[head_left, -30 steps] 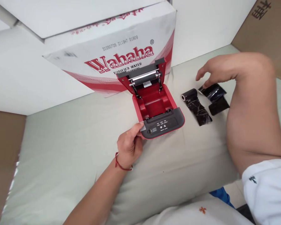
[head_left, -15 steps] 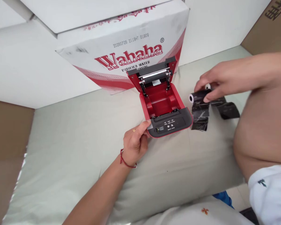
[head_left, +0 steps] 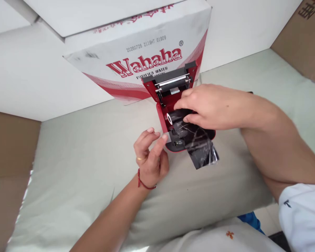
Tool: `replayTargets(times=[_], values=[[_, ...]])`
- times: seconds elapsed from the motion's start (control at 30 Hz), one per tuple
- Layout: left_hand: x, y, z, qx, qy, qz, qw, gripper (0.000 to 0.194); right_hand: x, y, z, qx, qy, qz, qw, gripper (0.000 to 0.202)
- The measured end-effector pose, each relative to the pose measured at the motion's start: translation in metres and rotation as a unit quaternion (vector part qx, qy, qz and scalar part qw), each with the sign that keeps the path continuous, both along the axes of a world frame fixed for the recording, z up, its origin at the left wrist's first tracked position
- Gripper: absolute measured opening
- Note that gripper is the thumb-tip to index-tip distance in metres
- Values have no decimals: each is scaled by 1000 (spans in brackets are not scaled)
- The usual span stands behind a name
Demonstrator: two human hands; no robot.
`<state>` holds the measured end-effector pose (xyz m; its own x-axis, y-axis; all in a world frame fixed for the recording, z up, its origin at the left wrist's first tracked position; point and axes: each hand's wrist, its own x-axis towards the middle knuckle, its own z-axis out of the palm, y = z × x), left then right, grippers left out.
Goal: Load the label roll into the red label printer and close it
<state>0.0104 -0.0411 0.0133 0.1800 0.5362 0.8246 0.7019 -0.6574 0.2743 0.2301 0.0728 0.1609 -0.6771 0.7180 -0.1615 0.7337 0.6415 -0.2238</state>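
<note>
A red and black device (head_left: 161,119) lies on the cloth with its lid raised. My right hand (head_left: 204,106) grips a black roll (head_left: 180,114) with a white core, over the device's red compartment. The roll's loose black strip (head_left: 201,150) hangs across the dark front panel and past its edge. My left hand (head_left: 152,154) is at the device's front left corner, fingers apart, the index fingertip near a small translucent tab. Whether that finger touches the tab is unclear. The second roll is hidden; only a dark bit shows behind my right wrist.
Behind the device a white and red Wahaha carton (head_left: 147,52) leans against white boxes (head_left: 241,31). Brown cardboard stands at the far left (head_left: 13,168) and at the right (head_left: 304,45). Pale green cloth (head_left: 81,147) covers the surface.
My right hand has moved left with the black roll, from beside the device to over its compartment. My left hand has loosened from the front corner, its fingers now spread.
</note>
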Motion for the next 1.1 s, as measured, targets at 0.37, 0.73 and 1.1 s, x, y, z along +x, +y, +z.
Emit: replayTargets(times=[0.37,0.73,1.1], values=[[18,-9,5,-7,47,-127,991,40,-22,-7,-9,36,-90,-74,992,35],[17,-9,4,0,36,-106,994,41,-31,-7,-21,68,-95,-107,987,40],[15,-9,4,-10,45,-110,993,42,-6,-15,20,66,50,-65,994,38]])
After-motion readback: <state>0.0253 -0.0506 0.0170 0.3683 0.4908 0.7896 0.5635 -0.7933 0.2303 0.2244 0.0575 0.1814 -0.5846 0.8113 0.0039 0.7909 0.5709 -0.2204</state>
